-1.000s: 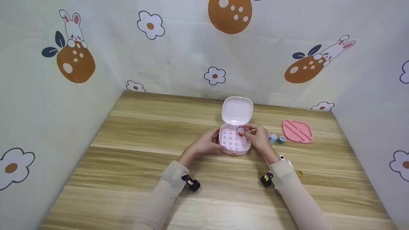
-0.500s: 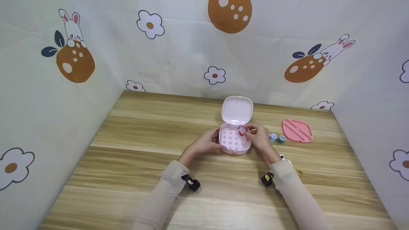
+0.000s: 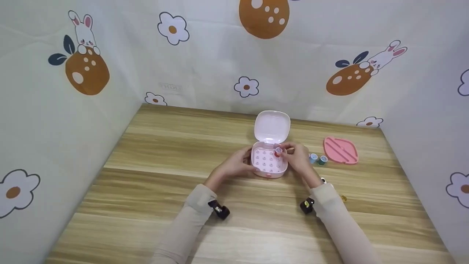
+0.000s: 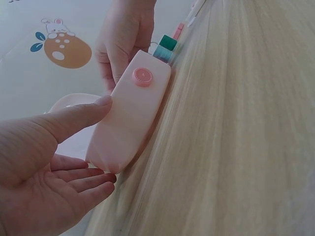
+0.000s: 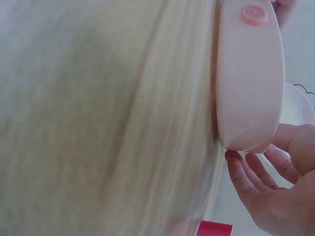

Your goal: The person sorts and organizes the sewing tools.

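A small pink box (image 3: pixel 269 175) with a dotted floor stands on the table, its pale lid (image 3: pixel 272 126) raised at the back. My left hand (image 3: pixel 236 163) holds the box's left side; in the left wrist view the thumb lies along the upper edge and the fingertips touch the lower corner. Inside the right part of the box, my right hand (image 3: pixel 296 157) pinches a red thread spool (image 3: pixel 277 154) with a pale top between thumb and fingers. The right wrist view shows that hand's other fingers against the box's outer side (image 5: pixel 251 88); the held spool is hidden there.
Right of the box stand a light blue spool (image 3: pixel 313 158) and a green spool (image 3: pixel 322 160). Another red spool (image 5: pixel 214 229) shows in the right wrist view. A pink slotted tray (image 3: pixel 340 150) lies farther right. A small yellow item (image 3: pixel 343 198) lies beside the right sleeve.
The red spool and my right fingertips have shifted slightly right inside the box. My left hand and the box have stayed in place.
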{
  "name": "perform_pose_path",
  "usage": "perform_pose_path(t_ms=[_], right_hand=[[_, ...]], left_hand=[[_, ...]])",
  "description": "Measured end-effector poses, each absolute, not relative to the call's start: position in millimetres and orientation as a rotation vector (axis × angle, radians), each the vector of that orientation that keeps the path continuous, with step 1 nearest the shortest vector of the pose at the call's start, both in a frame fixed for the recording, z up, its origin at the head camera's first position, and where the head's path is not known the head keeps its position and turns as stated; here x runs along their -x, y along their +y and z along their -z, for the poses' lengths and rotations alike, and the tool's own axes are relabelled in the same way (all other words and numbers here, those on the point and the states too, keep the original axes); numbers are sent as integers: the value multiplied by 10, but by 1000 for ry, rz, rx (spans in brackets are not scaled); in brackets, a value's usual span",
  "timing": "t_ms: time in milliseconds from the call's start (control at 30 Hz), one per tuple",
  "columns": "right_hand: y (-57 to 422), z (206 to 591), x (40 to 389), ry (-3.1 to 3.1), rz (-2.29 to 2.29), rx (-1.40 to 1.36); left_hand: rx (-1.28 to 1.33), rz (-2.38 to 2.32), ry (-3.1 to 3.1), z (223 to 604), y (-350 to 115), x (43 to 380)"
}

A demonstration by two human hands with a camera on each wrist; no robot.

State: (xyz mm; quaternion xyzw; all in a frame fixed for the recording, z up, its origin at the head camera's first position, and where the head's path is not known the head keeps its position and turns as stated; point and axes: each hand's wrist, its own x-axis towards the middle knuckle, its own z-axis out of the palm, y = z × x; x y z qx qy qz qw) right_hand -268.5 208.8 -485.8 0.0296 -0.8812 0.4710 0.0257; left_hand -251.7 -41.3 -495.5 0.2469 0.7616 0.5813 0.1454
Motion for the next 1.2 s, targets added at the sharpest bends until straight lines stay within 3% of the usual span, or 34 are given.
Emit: perform_pose_path(t_ms=[1200], right_hand=[[2275, 4703, 2588, -2743, -1554, -45]], left_hand=[[-720, -1696, 2168, 4947, -393, 2515]])
